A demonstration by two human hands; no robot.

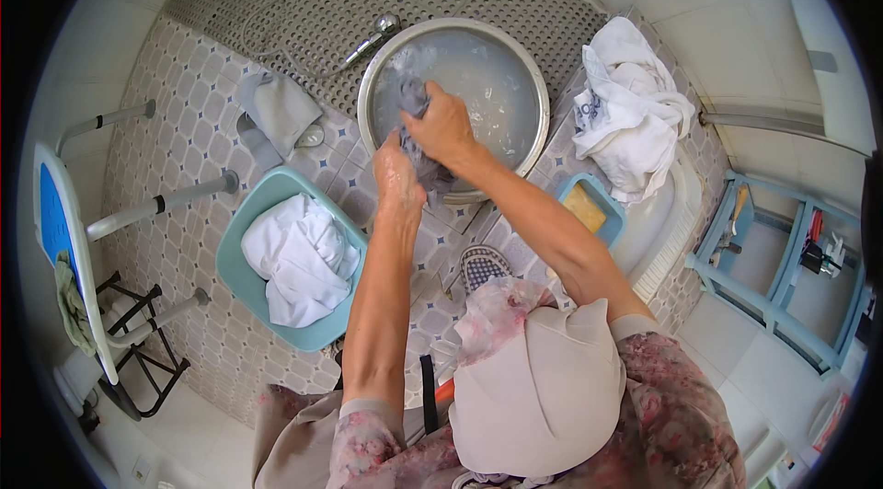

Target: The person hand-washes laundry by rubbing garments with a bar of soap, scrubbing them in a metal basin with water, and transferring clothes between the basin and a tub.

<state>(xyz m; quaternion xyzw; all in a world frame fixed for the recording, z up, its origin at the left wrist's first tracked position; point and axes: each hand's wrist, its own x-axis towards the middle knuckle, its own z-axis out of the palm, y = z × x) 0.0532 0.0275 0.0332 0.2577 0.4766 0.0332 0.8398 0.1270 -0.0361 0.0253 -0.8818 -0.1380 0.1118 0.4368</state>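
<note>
Both my hands are closed on a wet, bunched grey cloth [413, 99] at the left rim of a round metal basin [544, 112]. My right hand [443, 126] grips its upper part above the cloudy, soapy water. Lower down and to the left, my left hand [397, 174] is wrapped round the cloth, with wet, sudsy skin. Some of the cloth hangs below my right wrist, over the basin's near edge. Whether it is a sock or another garment, I cannot tell.
A teal tub [237, 273] with white laundry stands at left, beside grey slippers with a cloth [285, 110] on them. A shower head [387, 24] lies behind the basin. At right are white laundry [630, 112], a blue dish with yellow soap [583, 210] and a shelf [771, 305].
</note>
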